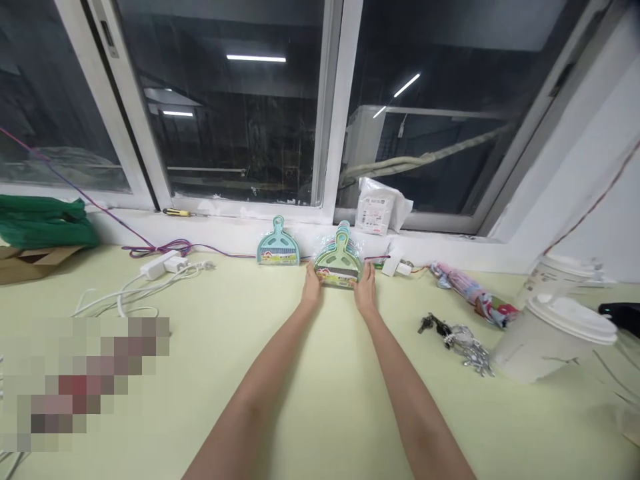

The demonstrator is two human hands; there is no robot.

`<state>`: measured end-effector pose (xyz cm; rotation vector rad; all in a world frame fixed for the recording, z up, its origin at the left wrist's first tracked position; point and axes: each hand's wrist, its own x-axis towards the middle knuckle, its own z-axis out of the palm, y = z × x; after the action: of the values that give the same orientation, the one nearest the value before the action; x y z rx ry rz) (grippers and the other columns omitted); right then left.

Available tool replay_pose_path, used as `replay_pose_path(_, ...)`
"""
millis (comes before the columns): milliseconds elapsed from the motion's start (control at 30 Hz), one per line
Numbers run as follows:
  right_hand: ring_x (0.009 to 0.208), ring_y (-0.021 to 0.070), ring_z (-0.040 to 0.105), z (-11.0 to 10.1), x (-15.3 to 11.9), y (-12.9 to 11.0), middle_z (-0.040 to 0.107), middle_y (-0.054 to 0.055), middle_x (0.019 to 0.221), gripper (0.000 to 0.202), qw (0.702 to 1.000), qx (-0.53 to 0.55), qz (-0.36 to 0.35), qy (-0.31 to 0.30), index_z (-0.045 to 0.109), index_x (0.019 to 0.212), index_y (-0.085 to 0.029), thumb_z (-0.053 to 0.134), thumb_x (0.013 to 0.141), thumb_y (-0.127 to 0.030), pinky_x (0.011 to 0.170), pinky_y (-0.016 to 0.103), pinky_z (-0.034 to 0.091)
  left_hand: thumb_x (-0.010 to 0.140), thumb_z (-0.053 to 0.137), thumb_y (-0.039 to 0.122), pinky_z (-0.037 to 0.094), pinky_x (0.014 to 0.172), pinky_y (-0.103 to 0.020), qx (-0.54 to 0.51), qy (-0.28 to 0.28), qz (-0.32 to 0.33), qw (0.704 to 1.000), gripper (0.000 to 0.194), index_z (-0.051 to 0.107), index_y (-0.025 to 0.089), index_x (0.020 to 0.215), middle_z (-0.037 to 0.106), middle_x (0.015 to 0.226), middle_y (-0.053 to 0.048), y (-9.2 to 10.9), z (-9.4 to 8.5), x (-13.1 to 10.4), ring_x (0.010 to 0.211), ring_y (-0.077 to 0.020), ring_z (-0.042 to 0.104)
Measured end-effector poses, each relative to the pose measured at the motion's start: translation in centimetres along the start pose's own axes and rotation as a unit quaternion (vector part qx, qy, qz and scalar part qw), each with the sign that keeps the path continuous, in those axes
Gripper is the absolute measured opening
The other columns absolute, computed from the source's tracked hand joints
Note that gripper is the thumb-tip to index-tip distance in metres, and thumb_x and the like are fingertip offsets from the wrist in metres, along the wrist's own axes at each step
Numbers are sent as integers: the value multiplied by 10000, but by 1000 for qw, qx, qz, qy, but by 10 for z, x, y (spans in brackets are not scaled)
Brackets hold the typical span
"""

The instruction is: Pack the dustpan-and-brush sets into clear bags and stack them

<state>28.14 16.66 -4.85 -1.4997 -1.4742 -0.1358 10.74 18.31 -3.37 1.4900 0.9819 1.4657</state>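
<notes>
Both my arms reach forward over the pale green table to a stack of small packaged dustpan-and-brush sets (340,261). The front set is green, with several bluish ones behind it, all upright near the sill. My left hand (312,288) grips the lower left edge of the stack. On the opposite edge, my right hand (366,291) holds it with fingers along the side. A single light-blue dustpan set (278,243) leans upright against the wall to the left, apart from my hands. The fingertips behind the stack are partly hidden.
A white packet (376,208) stands on the sill. To the right are a folded umbrella (473,293), keys (457,340) and a lidded paper cup (553,340). White chargers (163,265) with cables, a screwdriver (177,213) and a green bag (47,221) are left.
</notes>
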Motion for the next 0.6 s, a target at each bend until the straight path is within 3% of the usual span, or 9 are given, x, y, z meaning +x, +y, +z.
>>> replay_pose_path(167, 1430, 306, 222, 0, -1, 11, 119, 247, 1560, 765, 999, -15, 2, -51, 0, 1503, -75, 405, 877, -246, 1079, 510, 343, 736, 682, 254, 210, 1138, -470, 49, 47, -2, 998, 675, 406, 156, 1344, 181, 1560, -205, -8, 3, 1, 1456, -316, 141)
replay_pose_path(267, 1454, 353, 82, -12, -7, -2, 39, 280, 1560, 783, 998, -65, -2, -13, 6, 1494, -21, 412, 884, -297, 1091, 601, 255, 700, 739, 300, 156, 1159, -455, 67, 61, 14, 996, 842, 313, 127, 1406, 73, 1569, -237, -2, 0, -7, 1468, -313, 54)
replay_pose_path(333, 1461, 347, 18, -24, -19, -23, 35, 267, 1565, 744, 995, -92, -29, 17, 49, 1497, -29, 394, 899, -308, 1107, 634, 174, 728, 723, 369, 117, 1169, -436, 72, 94, 47, 992, 888, 252, 113, 1436, 27, 1572, -235, 5, -8, -13, 1469, -312, 7)
replay_pose_path(400, 1469, 297, 34, -35, -41, -53, 83, 211, 1577, 660, 992, -94, -84, 10, 117, 1506, -97, 353, 918, -282, 1134, 609, 133, 811, 632, 403, 100, 1174, -425, 105, 134, 87, 982, 815, 214, 128, 1455, 19, 1580, -202, 13, -23, -14, 1472, -292, -6)
replay_pose_path(467, 1471, 256, 82, -44, -68, -85, 171, 144, 1576, 600, 982, -85, -158, -58, 200, 1499, -185, 344, 921, -253, 1153, 584, 102, 870, 542, 357, 100, 1179, -422, 175, 182, 104, 962, 711, 207, 140, 1458, 34, 1582, -175, 20, -48, -8, 1474, -266, 7)
replay_pose_path(533, 1472, 255, 87, -48, -93, -112, 203, 98, 1576, 584, 968, -74, -202, -131, 249, 1486, -250, 379, 917, -267, 1155, 596, 48, 880, 510, 276, 116, 1176, -429, 252, 235, 75, 936, 646, 229, 124, 1442, 81, 1565, -193, 23, -80, 6, 1468, -267, 57)
replay_pose_path(600, 1473, 267, 82, -47, -106, -127, 207, 83, 1577, 590, 966, -60, -190, -164, 261, 1482, -278, 402, 909, -260, 1143, 624, 12, 866, 522, 205, 160, 1159, -443, 311, 268, 17, 912, 610, 264, 91, 1406, 176, 1517, -238, 21, -114, 27, 1441, -292, 156)
